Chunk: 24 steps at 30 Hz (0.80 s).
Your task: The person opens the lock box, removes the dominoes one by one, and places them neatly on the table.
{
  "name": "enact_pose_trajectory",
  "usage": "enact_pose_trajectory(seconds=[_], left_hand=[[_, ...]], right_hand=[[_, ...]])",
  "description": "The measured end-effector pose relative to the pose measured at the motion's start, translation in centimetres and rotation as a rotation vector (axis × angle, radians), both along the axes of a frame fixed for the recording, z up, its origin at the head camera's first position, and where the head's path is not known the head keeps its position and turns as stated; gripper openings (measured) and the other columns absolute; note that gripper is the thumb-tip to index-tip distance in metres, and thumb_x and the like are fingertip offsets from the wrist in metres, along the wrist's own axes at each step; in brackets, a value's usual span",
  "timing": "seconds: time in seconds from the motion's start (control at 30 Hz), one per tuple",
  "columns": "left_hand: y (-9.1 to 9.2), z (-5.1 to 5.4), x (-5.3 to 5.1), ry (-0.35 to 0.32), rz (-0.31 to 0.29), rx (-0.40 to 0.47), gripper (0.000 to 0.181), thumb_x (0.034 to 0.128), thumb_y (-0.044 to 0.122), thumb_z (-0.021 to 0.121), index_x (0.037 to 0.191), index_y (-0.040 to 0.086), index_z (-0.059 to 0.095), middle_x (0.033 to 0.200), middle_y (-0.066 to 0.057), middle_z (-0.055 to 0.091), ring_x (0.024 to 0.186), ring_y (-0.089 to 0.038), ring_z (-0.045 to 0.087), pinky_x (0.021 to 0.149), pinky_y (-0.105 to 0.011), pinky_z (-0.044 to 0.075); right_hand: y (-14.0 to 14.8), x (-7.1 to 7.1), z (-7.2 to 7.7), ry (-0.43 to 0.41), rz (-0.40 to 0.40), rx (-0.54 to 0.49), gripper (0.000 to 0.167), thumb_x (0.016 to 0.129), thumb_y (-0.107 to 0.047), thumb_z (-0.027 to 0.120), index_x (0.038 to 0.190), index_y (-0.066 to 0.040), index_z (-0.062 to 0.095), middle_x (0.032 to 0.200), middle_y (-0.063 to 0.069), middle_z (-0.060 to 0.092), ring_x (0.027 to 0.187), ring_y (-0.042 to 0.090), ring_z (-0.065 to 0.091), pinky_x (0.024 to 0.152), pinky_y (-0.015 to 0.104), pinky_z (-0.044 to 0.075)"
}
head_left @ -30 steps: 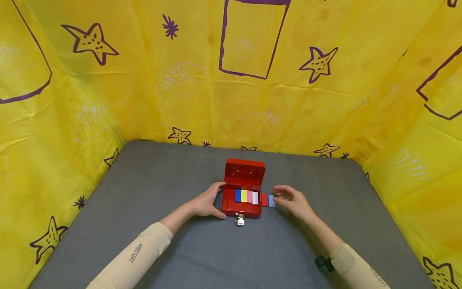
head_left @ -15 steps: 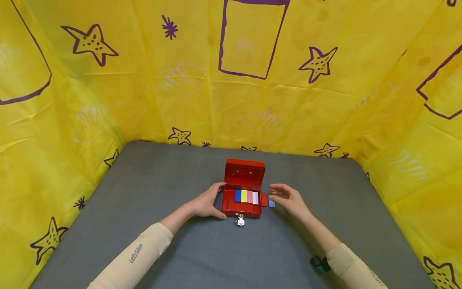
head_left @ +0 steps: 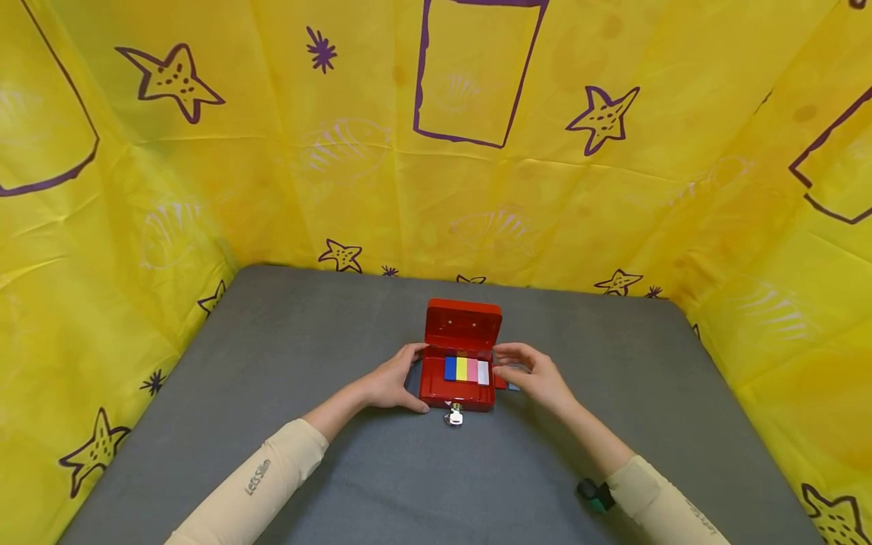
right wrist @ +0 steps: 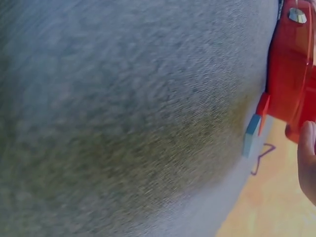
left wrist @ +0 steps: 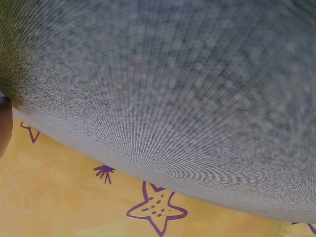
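Note:
A red metal cash box stands with its lid raised. Blue, yellow, pink and white domino-like blocks form a row inside. My left hand spans the box's left side, thumb by the front corner and fingers by the back one. At the right rim is my right hand, its fingers slightly bent with no held thing visible; contact with the rim is unclear. Beside the box, a red block and a light blue block show in the right wrist view; in the head view this hand partly covers them.
Keys hang from the lock at the box's front. A grey cloth-covered table lies under everything, with a yellow patterned curtain around its back and sides. A dark band sits by the right sleeve.
My right hand has moved left, from beside the light blue block to the box's right rim, now partly covering the two outside blocks. The left hand and box stay in place.

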<state>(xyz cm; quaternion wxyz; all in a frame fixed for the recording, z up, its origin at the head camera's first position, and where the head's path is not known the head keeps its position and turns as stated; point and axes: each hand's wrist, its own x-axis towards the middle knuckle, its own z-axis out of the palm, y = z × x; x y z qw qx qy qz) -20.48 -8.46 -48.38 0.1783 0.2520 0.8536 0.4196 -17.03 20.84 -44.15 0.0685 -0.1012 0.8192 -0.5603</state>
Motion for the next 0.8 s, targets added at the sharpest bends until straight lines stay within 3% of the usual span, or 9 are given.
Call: enact_pose_trajectory(seconds=[0.2, 0.53, 0.8], left_hand=[[0.0, 0.0, -0.1, -0.003, -0.006, -0.009, 0.102, 0.0687, 0.020, 0.089, 0.147, 0.003, 0.025, 0.144, -0.014, 0.037, 0.133, -0.029, 0.037, 0.110, -0.047, 0.033], [0.0, 0.0, -0.1, -0.004, -0.005, -0.010, 0.103, 0.0688, 0.020, 0.089, 0.147, 0.003, 0.025, 0.145, -0.014, 0.036, 0.133, -0.028, 0.037, 0.110, -0.047, 0.032], [0.0, 0.1, -0.1, -0.022, 0.007, -0.020, 0.103, 0.0694, 0.021, 0.089, 0.148, 0.005, 0.025, 0.146, -0.013, 0.036, 0.134, -0.028, 0.037, 0.110, -0.048, 0.032]], right_hand=[[-0.6, -0.7, -1.3, 0.009, 0.002, 0.024, 0.037, 0.088, -0.014, 0.072, 0.123, -0.008, 0.062, 0.119, 0.016, 0.064, 0.105, 0.029, 0.062, 0.082, 0.029, 0.054], [-2.1, -1.0, -1.3, 0.008, 0.050, 0.012, 0.039, 0.089, -0.017, 0.072, 0.124, -0.004, 0.062, 0.122, 0.017, 0.063, 0.108, 0.030, 0.061, 0.082, 0.030, 0.054], [-2.8, -1.2, -1.5, 0.000, 0.054, 0.069, 0.036, 0.088, -0.019, 0.074, 0.121, -0.009, 0.064, 0.116, 0.010, 0.067, 0.104, 0.025, 0.062, 0.085, 0.035, 0.054]])
